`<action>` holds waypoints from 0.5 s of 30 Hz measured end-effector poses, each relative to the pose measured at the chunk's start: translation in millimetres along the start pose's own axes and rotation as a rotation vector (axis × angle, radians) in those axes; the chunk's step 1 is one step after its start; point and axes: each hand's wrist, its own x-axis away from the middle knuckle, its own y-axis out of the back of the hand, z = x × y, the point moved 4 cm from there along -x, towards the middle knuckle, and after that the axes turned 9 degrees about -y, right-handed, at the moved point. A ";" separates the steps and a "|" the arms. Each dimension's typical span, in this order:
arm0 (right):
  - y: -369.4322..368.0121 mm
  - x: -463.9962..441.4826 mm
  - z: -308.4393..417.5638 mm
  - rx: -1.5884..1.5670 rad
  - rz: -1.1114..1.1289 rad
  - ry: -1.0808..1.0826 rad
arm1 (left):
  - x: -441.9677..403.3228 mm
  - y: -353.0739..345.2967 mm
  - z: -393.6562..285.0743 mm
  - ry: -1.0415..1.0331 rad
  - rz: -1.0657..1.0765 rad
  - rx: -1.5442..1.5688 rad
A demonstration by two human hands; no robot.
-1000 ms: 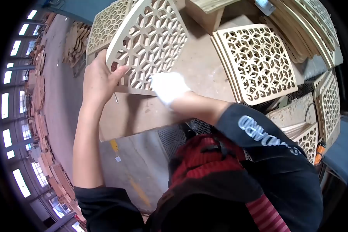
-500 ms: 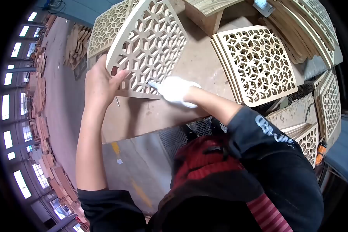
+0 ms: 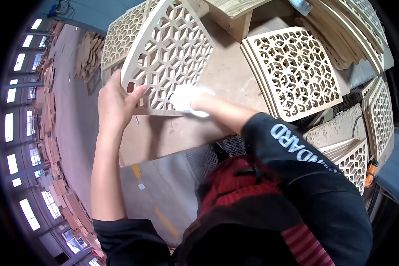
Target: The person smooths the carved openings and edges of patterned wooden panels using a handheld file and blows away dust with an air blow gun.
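A pale wooden lattice panel (image 3: 162,73) stands tilted on the workbench, its lower edge against the board surface. My left hand (image 3: 115,104) is closed round its left edge, with the thumb on the near face. My right hand (image 3: 188,99), in a white glove, is closed at the panel's lower right, against the cut-outs. Its fingers hold a slim grey tool, now almost wholly hidden by the glove and the lattice. Below the panel's lower left corner, a thin metal pin (image 3: 137,120) sticks out.
To the right lies a stack of lattice panels (image 3: 297,71). Another lattice panel (image 3: 119,37) is behind on the left. A wooden block stand (image 3: 235,20) is at the back. More curved panels (image 3: 379,111) and an orange tool (image 3: 371,172) are at far right.
My right hand has moved slightly left and up against the lattice, and the grey tool has gone mostly out of sight. My left hand keeps its hold on the panel.
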 end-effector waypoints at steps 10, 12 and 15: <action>-28.6 99.1 -31.3 -0.055 0.024 -0.352 | -8.9 1.0 9.8 0.059 0.059 0.029; -18.1 90.5 -16.3 0.004 -0.065 -0.305 | -6.9 0.6 11.6 0.004 0.045 0.009; -13.5 74.7 -6.9 -0.021 -0.143 -0.325 | -6.1 0.0 10.0 -0.032 0.035 -0.001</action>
